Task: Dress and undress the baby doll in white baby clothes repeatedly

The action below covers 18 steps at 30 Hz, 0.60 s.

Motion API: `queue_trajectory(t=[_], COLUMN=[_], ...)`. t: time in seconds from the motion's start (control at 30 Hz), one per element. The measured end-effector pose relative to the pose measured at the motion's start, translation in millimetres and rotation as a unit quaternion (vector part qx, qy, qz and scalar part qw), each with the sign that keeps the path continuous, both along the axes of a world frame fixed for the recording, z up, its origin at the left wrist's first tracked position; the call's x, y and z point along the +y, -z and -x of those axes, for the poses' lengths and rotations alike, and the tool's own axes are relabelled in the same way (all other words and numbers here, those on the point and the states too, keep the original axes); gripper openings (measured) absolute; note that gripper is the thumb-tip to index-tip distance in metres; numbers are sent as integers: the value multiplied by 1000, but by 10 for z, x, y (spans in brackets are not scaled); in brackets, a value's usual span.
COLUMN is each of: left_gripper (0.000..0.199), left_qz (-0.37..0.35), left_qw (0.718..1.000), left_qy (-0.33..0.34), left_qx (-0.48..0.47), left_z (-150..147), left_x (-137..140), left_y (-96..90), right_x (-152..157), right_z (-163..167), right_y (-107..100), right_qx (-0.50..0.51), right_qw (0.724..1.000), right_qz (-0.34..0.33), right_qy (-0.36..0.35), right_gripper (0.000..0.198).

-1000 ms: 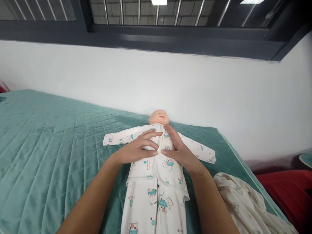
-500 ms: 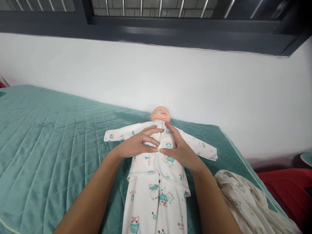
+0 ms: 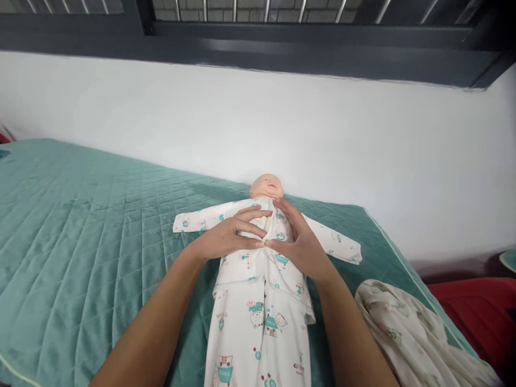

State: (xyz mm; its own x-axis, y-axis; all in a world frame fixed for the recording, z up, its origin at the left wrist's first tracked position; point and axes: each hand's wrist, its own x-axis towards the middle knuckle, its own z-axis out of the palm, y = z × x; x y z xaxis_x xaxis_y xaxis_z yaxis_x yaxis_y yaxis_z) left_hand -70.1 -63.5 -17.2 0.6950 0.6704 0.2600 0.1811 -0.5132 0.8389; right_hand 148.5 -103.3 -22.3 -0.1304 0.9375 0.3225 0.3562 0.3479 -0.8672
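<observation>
A baby doll [image 3: 266, 186] lies on its back, dressed in a white printed pajama top [image 3: 241, 269] and matching pajama pants [image 3: 242, 338]. Both sleeves stretch out to the sides. My left hand [image 3: 229, 234] pinches the front edge of the top at mid-chest, thumb low and fingers spread above it. From the other side, my right hand [image 3: 300, 239] grips the facing edge, its thumb tip almost against the left thumb. Between the thumbs is a small pale button [image 3: 264, 243], partly covered. Another button [image 3: 264, 218] shows higher up the front.
A green quilted bedspread [image 3: 100, 231] lies under the doll. Beside my right forearm is a crumpled pale printed cloth [image 3: 407, 328]. Something red [image 3: 475, 312] stands beyond the bed's right edge. The white wall [image 3: 201, 118] rises behind the doll's head, below a dark barred window frame [image 3: 282, 48].
Both hands stay at the same place on the front of the top, with only slight finger movement. The view has shifted a little.
</observation>
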Motion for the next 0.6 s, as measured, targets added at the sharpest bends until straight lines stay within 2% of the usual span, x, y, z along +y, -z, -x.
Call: queue_trajectory(t=[0.1, 0.2, 0.37, 0.47, 0.6], left_gripper=[21, 18, 9, 9, 8], left_qz=[8, 9, -32, -43, -39], left_qw=[1000, 1000, 998, 996, 996], left_qy=[-7, -12, -35, -57, -71], left_qx=[0, -17, -50, -51, -48], left_z=[5, -10, -96, -152, -182], left_x=[0, -7, -37, -56, -69], left_y=[9, 19, 24, 6, -9], right_x=[-13, -36, -34, -22, -19], right_z=[33, 67, 89, 83, 78], right_y=[-12, -46, -62, -55, -56], right_qx=[-6, -33, -60, -69, -44], right_qw=[1000, 999, 997, 995, 997], right_qz=[-19, -27, -44, -61, -59], right_qy=[3, 8, -18, -40, -29], right_gripper=[82, 75, 68, 56, 40])
